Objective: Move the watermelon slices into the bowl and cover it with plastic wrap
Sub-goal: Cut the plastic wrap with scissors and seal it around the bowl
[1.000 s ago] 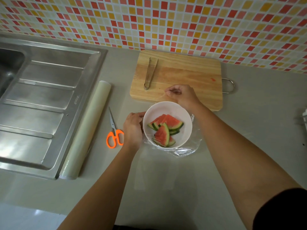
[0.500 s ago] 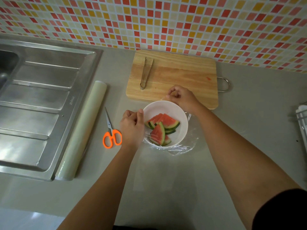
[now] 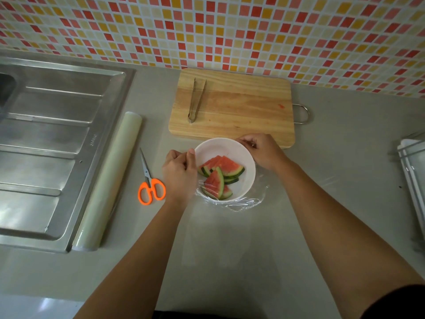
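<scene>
A white bowl [image 3: 220, 149] stands on the grey counter just in front of the cutting board, with several watermelon slices [image 3: 220, 174] inside. Clear plastic wrap [image 3: 243, 202] lies over the bowl's near side and bunches on the counter to its right and front. My left hand [image 3: 179, 173] sits at the bowl's left rim, fingers pinched on the wrap's edge. At the far right rim, my right hand [image 3: 264, 150] pinches the wrap too. How much of the bowl's far side the film covers is hard to tell.
A wooden cutting board [image 3: 232, 107] with metal tongs [image 3: 196, 100] lies behind the bowl. Orange-handled scissors [image 3: 149, 183] and a roll of plastic wrap [image 3: 108, 180] lie to the left, beside the steel sink drainer [image 3: 46, 143]. A rack [image 3: 411, 171] stands at the right edge.
Both hands have shifted slightly around the bowl's rim while holding the wrap; my left hand rose from below the rim to its left edge. The camera view drifted.
</scene>
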Motion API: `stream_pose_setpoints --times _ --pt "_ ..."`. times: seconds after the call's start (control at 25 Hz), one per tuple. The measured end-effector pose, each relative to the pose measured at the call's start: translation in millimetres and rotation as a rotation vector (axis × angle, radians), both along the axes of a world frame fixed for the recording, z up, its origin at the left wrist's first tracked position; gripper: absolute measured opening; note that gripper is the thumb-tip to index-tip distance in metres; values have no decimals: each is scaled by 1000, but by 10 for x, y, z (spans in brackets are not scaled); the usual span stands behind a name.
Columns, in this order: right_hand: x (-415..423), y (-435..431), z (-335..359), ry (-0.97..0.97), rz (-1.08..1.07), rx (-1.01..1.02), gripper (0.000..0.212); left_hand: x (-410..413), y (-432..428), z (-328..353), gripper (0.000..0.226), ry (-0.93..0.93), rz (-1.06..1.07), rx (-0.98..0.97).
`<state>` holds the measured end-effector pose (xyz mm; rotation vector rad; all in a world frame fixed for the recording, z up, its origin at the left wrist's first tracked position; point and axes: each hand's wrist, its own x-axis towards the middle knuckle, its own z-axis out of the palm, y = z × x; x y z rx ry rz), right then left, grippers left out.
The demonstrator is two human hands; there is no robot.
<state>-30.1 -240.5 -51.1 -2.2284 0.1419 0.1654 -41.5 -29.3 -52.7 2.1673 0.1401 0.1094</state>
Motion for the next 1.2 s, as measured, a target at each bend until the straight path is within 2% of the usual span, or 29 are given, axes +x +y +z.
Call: stream_pose_setpoints --times 0.2,0.36,0.52,0.8,0.92,1.04,1.12,1.2 --pt "-63 55 -38 79 -84 28 22 10 -4 -24 40 -10 8 28" --pt "-204 102 -64 -34 -199 192 15 -2 25 -37 40 -6 18 2" --pt "-411 111 -98 -93 -207 237 25 -15 14 -31 38 -48 0 37" --pt "-663 -75 -111 -156 -170 60 29 -22 -16 -31 38 -45 -15 57" --pt "-708 -135 -111 -177 -67 -44 31 -25 -17 -18 37 -57 -5 77" --pt "-810 -221 -178 -120 59 -178 39 -23 -14 -18 36 -71 -23 80" --pt "-823 -250 -92 -46 -58 -106 49 -19 -9 -25 36 -68 -26 86" --pt "-721 -140 91 -112 -182 -94 53 -18 3 -29 37 -66 -24 86"
